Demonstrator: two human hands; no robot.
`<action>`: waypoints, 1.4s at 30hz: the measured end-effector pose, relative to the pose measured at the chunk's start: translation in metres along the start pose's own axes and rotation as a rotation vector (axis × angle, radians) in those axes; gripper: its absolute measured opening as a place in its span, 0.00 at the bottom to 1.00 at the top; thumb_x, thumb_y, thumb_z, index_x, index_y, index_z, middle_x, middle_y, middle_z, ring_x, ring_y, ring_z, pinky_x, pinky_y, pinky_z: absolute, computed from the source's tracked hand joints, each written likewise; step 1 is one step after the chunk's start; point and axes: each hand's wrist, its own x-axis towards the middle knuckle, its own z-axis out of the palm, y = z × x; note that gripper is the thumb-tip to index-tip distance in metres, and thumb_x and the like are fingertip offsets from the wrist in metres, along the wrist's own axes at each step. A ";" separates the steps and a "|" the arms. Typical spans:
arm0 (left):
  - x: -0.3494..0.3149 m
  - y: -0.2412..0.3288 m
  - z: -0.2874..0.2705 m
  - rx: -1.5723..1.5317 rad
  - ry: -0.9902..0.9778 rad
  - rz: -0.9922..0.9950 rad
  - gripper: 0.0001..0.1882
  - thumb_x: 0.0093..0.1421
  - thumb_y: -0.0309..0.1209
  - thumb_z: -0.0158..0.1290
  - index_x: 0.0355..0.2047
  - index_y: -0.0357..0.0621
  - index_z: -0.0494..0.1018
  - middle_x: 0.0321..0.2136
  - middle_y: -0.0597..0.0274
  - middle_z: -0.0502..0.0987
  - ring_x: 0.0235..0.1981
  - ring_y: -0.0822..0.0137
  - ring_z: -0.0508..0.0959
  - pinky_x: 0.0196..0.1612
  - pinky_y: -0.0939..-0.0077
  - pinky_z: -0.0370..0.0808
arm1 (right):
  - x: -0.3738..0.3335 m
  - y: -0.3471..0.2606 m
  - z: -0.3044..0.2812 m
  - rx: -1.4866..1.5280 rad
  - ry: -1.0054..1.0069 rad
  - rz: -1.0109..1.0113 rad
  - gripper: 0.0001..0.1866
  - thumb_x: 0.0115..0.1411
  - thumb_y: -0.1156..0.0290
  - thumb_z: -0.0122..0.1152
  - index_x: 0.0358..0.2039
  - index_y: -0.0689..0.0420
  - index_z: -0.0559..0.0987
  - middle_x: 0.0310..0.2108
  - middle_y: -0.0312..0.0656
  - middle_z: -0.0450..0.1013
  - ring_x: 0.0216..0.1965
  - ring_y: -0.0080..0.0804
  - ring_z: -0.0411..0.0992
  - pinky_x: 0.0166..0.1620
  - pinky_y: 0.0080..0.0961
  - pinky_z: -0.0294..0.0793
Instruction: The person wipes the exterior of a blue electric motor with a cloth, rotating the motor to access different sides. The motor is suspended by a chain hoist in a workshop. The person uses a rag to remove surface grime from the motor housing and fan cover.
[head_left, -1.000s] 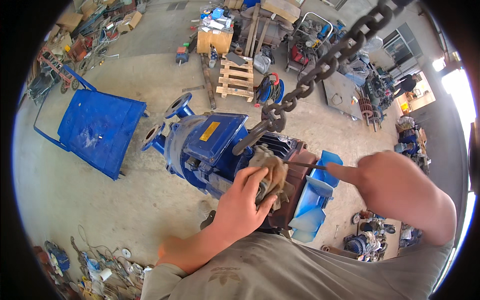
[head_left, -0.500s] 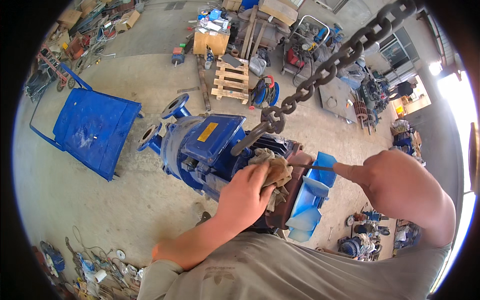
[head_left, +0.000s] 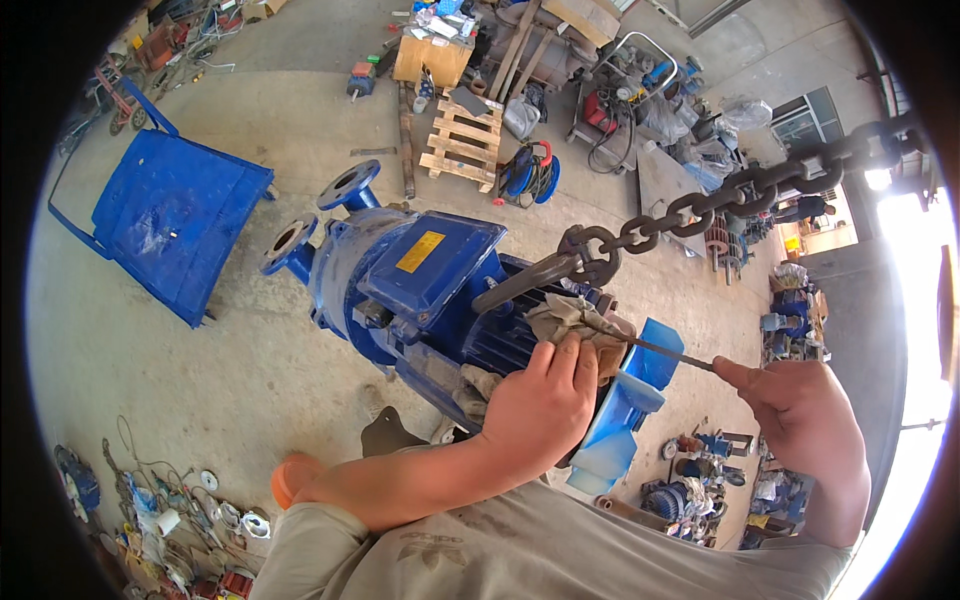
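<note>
Workshop floor (head_left: 270, 350): pale concrete, a blue cart (head_left: 155, 225) standing off to the left.
Blue motor unit (head_left: 455, 258): centre of my view, its light-blue fan (head_left: 608, 450) at the near right end; hook (head_left: 530, 282) and chain (head_left: 765, 181) run up and right from it.
Step in hand: I judge it is working the thin rod (head_left: 672, 353) against the rag (head_left: 558, 315), which lies at the unit's finned end.
Next move: I'd say it calls for a firm rag and a steady rod angle.
Left hand (head_left: 545, 402): reaching across, palm down, fingers curled closed over the rag; thumb hidden, so I cannot tell how tightly.
Right hand (head_left: 805, 405): held out right, elbow bent, closed round the rod's outer end, index finger pointing along it.
</note>
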 end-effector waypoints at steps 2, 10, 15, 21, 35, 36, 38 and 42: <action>0.000 -0.001 0.000 -0.004 -0.023 0.000 0.24 0.59 0.29 0.61 0.56 0.32 0.79 0.53 0.50 0.82 0.45 0.59 0.80 0.37 0.75 0.83 | 0.006 0.002 -0.005 -0.048 -0.033 -0.004 0.30 0.54 0.89 0.64 0.57 0.52 0.87 0.22 0.47 0.73 0.23 0.47 0.72 0.30 0.40 0.71; -0.008 -0.007 -0.008 -0.179 -0.004 -0.037 0.30 0.61 0.34 0.68 0.60 0.34 0.74 0.54 0.48 0.80 0.44 0.57 0.81 0.36 0.72 0.84 | 0.066 -0.020 -0.016 -0.232 -0.175 -0.168 0.30 0.55 0.85 0.67 0.59 0.49 0.87 0.22 0.47 0.74 0.25 0.49 0.75 0.31 0.43 0.72; -0.010 -0.010 -0.007 -0.214 0.019 -0.043 0.28 0.61 0.31 0.67 0.59 0.34 0.75 0.54 0.49 0.80 0.43 0.57 0.81 0.36 0.72 0.84 | 0.072 -0.014 -0.023 -0.223 -0.121 -0.198 0.29 0.55 0.86 0.67 0.58 0.51 0.87 0.22 0.46 0.74 0.23 0.45 0.74 0.30 0.41 0.72; -0.007 -0.008 -0.006 -0.189 0.039 0.015 0.24 0.60 0.28 0.64 0.56 0.34 0.77 0.53 0.53 0.80 0.42 0.60 0.81 0.36 0.73 0.83 | 0.038 -0.007 -0.044 -0.209 -0.160 -0.149 0.30 0.54 0.84 0.66 0.58 0.50 0.87 0.20 0.45 0.73 0.22 0.44 0.73 0.29 0.41 0.71; -0.004 -0.016 -0.001 -0.237 0.074 -0.015 0.25 0.59 0.27 0.66 0.57 0.34 0.77 0.52 0.54 0.80 0.43 0.58 0.81 0.39 0.71 0.84 | 0.097 -0.022 -0.009 -0.109 -0.211 -0.240 0.30 0.59 0.85 0.63 0.61 0.48 0.86 0.25 0.50 0.79 0.26 0.49 0.79 0.34 0.43 0.77; -0.004 -0.014 -0.002 -0.236 0.089 0.000 0.24 0.59 0.26 0.65 0.56 0.34 0.77 0.51 0.55 0.80 0.43 0.58 0.81 0.39 0.72 0.83 | 0.087 -0.016 -0.020 -0.143 -0.216 -0.228 0.25 0.60 0.86 0.62 0.57 0.54 0.88 0.25 0.50 0.80 0.26 0.48 0.79 0.32 0.42 0.77; -0.003 -0.008 -0.004 -0.237 0.082 0.023 0.23 0.58 0.25 0.64 0.55 0.34 0.78 0.51 0.55 0.80 0.43 0.59 0.80 0.36 0.73 0.83 | 0.066 -0.007 -0.039 -0.141 -0.240 -0.204 0.24 0.60 0.86 0.62 0.56 0.57 0.87 0.26 0.51 0.81 0.25 0.46 0.80 0.31 0.41 0.77; -0.004 -0.001 -0.011 -0.232 0.111 0.098 0.22 0.57 0.25 0.62 0.53 0.33 0.79 0.46 0.56 0.79 0.41 0.63 0.78 0.31 0.78 0.82 | 0.035 0.002 -0.058 0.077 -0.033 -0.206 0.19 0.57 0.89 0.59 0.46 0.64 0.88 0.27 0.52 0.82 0.23 0.39 0.79 0.29 0.37 0.76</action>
